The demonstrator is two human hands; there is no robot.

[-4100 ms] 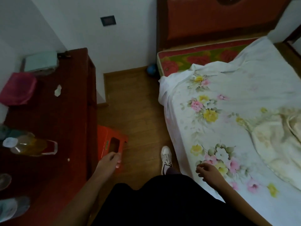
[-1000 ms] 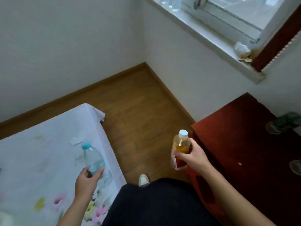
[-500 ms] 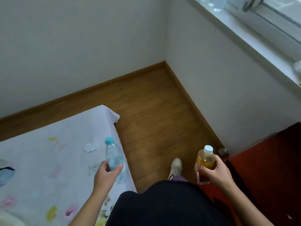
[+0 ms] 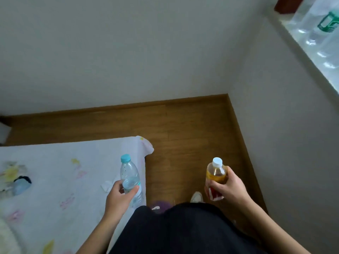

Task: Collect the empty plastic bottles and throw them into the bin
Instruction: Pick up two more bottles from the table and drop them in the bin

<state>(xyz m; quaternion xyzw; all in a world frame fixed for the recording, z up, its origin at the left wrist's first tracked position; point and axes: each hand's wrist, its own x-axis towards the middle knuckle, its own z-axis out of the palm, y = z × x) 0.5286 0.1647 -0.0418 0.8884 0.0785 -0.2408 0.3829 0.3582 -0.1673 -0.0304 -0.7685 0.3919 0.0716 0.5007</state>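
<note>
Beside the bed [image 4: 55, 158], gripping a clear bottle [image 4: 128, 173] in the left hand [image 4: 118, 198], an amber bottle [image 4: 215, 174] in the right hand [image 4: 229, 189], fingers [image 4: 216, 185] wrapped round. Might drop one walking, both hands full.

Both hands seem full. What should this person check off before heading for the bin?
1. Left hand grip on the clear bottle: ok, fingers wrap its lower body.
2. Right hand grip on the amber bottle: ok, fingers curl round its middle.
3. Caps in place: ok, blue cap and white cap both sit on.
4. Bottles empty: cannot tell; the amber one may be tinted or hold liquid.
5. Bin located: not ok, none shows in this view.
</note>
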